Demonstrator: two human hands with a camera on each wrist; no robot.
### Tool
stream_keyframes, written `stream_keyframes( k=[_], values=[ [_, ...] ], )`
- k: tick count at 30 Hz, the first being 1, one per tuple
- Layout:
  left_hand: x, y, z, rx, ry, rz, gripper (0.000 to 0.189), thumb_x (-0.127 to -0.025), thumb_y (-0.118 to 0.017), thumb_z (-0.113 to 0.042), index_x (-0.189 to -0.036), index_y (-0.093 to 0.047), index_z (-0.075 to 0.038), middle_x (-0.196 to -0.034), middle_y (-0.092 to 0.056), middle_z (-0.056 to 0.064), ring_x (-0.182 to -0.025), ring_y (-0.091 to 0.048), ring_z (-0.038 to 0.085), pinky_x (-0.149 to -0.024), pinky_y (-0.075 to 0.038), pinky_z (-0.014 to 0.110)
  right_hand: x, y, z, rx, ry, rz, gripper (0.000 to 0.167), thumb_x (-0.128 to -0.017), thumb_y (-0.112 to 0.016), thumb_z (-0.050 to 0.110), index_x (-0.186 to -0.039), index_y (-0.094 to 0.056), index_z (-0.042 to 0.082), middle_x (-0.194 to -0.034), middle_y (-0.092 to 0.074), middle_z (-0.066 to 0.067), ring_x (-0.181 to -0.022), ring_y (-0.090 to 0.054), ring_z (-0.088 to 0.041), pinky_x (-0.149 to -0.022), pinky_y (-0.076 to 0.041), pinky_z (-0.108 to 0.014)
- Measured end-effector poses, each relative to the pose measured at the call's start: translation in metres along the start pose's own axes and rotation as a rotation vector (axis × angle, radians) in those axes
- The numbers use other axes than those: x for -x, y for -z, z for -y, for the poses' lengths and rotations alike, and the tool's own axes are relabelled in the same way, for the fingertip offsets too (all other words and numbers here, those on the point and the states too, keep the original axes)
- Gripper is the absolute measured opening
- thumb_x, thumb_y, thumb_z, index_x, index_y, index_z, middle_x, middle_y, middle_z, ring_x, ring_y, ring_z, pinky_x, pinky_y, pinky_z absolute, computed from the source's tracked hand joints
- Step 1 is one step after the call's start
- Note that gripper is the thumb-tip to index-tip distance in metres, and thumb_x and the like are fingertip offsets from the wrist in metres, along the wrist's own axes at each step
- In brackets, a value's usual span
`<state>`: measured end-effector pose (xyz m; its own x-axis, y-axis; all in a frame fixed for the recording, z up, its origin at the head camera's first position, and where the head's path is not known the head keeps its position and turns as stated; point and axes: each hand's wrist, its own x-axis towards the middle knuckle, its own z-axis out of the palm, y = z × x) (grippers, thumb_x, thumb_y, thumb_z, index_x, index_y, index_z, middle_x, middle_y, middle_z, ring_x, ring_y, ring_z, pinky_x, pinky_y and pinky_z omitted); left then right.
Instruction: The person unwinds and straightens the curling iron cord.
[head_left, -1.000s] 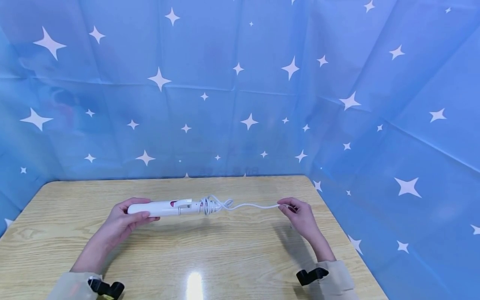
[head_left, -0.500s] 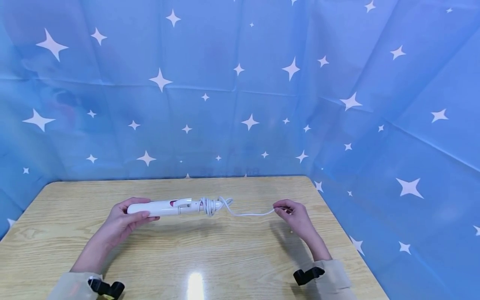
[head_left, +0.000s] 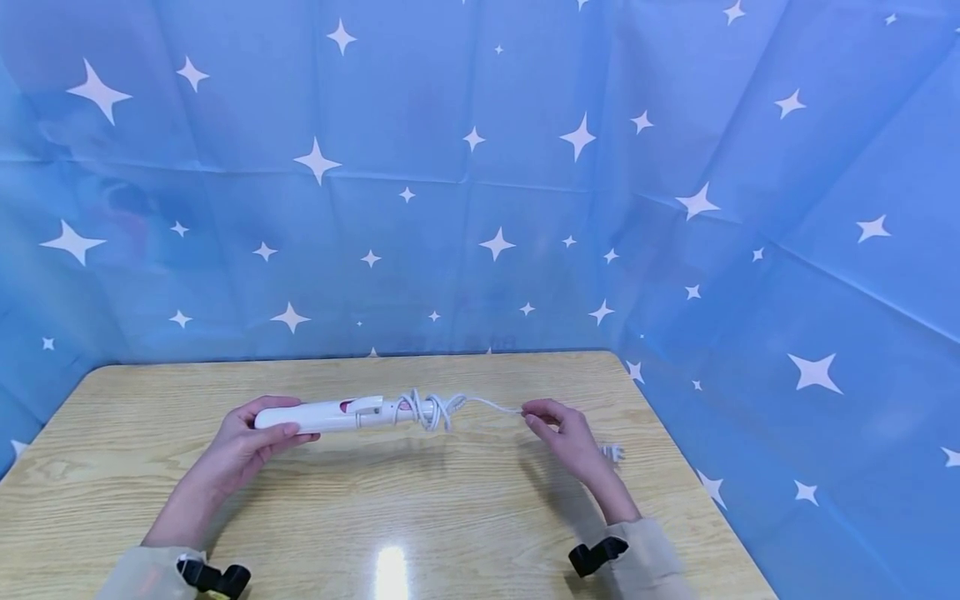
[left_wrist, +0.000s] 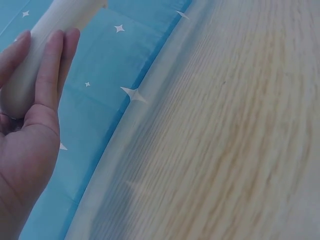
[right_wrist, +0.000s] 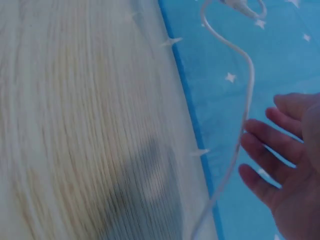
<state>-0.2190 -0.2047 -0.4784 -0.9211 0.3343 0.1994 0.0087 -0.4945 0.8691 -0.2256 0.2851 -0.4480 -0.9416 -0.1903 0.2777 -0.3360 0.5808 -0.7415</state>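
My left hand [head_left: 243,442] grips one end of a white curling iron [head_left: 322,417], thumb below and fingers behind, holding it level over the table. In the left wrist view, the fingers lie along the iron's smooth rounded body [left_wrist: 52,37]. A white cord [head_left: 491,403] winds loosely round the iron's other end and runs off to the right. There, my right hand [head_left: 567,440] has its fingertips at the cord. The right wrist view shows that hand's fingers [right_wrist: 270,137] slightly spread, with the cord passing across their tips. Behind the right wrist, a plug [head_left: 612,452] shows partly.
The wooden table [head_left: 465,500] extends below both hands. Blue cloth with white stars [head_left: 420,292] hangs behind the far edge and along the right side. Black cameras are strapped at the left cuff [head_left: 213,577] and right cuff [head_left: 597,556].
The right hand has moved left, nearer the iron, and the plug has come into sight behind its wrist. The cord's loops have shifted and loosened. The left hand and iron stay put.
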Motion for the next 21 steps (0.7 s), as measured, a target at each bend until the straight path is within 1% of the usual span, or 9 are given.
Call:
stream_keyframes(
  k=[2,4,7,10,12,16,19,21],
  values=[
    [0.000,0.000,0.000,-0.001,0.000,0.004,0.040,-0.096,-0.053,0.021,-0.122,-0.072,-0.002,-0.128,-0.048,0.014,-0.107,-0.069,0.033,-0.097,-0.059,0.041,-0.003,-0.005,0.002,-0.007,0.034,-0.031,0.018,-0.100,-0.068,0.008,-0.116,-0.073,0.001,-0.104,-0.075,-0.009,-0.097,-0.068,-0.024,-0.085,-0.060,-0.034],
    [0.000,0.000,0.000,-0.001,0.003,0.006,0.040,-0.096,-0.053,0.021,-0.123,-0.071,-0.001,-0.129,-0.047,0.015,-0.109,-0.068,0.033,-0.097,-0.059,0.042,-0.005,-0.010,0.004,-0.005,0.069,-0.070,0.018,-0.096,-0.071,0.004,-0.113,-0.074,-0.001,-0.103,-0.075,-0.010,-0.094,-0.068,-0.025,-0.083,-0.061,-0.036],
    [0.000,0.000,0.000,-0.007,0.006,0.007,0.039,-0.096,-0.053,0.021,-0.125,-0.070,0.000,-0.131,-0.044,0.017,-0.110,-0.066,0.032,-0.097,-0.058,0.042,-0.009,-0.017,0.007,-0.003,0.097,-0.090,0.021,-0.094,-0.073,0.002,-0.114,-0.074,-0.001,-0.107,-0.074,-0.010,-0.098,-0.068,-0.029,-0.087,-0.061,-0.046],
    [0.001,0.000,-0.001,-0.013,0.006,0.010,0.039,-0.096,-0.053,0.021,-0.126,-0.069,0.002,-0.133,-0.041,0.019,-0.111,-0.066,0.032,-0.097,-0.058,0.042,-0.012,-0.023,0.009,-0.014,0.098,-0.041,0.026,-0.094,-0.073,0.004,-0.120,-0.072,0.001,-0.115,-0.073,-0.012,-0.107,-0.066,-0.034,-0.094,-0.056,-0.058],
    [0.001,0.000,-0.001,-0.017,0.004,0.016,0.039,-0.096,-0.052,0.020,-0.126,-0.068,0.002,-0.133,-0.040,0.019,-0.111,-0.066,0.033,-0.097,-0.058,0.042,-0.013,-0.027,0.010,-0.012,0.088,0.011,0.030,-0.096,-0.072,0.007,-0.125,-0.070,0.002,-0.119,-0.072,-0.013,-0.113,-0.064,-0.035,-0.098,-0.054,-0.062],
    [0.001,0.000,-0.001,-0.014,-0.003,0.027,0.038,-0.096,-0.052,0.020,-0.126,-0.068,0.002,-0.132,-0.042,0.018,-0.111,-0.066,0.033,-0.097,-0.058,0.042,-0.015,-0.034,0.009,-0.002,0.083,0.095,0.033,-0.098,-0.070,0.007,-0.129,-0.067,0.001,-0.124,-0.070,-0.016,-0.118,-0.062,-0.037,-0.101,-0.052,-0.063],
    [0.001,0.000,-0.001,-0.009,-0.009,0.030,0.038,-0.096,-0.052,0.021,-0.126,-0.068,0.003,-0.132,-0.044,0.018,-0.112,-0.066,0.031,-0.098,-0.058,0.043,-0.014,-0.038,0.008,0.001,0.075,0.123,0.032,-0.098,-0.069,0.005,-0.129,-0.067,0.000,-0.124,-0.069,-0.016,-0.118,-0.063,-0.037,-0.100,-0.053,-0.062],
    [0.001,0.000,-0.002,-0.008,-0.011,0.028,0.038,-0.096,-0.052,0.021,-0.126,-0.068,0.003,-0.131,-0.045,0.018,-0.112,-0.065,0.031,-0.098,-0.058,0.043,-0.015,-0.041,0.007,-0.003,0.070,0.131,0.031,-0.098,-0.069,0.004,-0.129,-0.067,-0.001,-0.122,-0.070,-0.015,-0.116,-0.064,-0.036,-0.099,-0.055,-0.059]
  ],
)
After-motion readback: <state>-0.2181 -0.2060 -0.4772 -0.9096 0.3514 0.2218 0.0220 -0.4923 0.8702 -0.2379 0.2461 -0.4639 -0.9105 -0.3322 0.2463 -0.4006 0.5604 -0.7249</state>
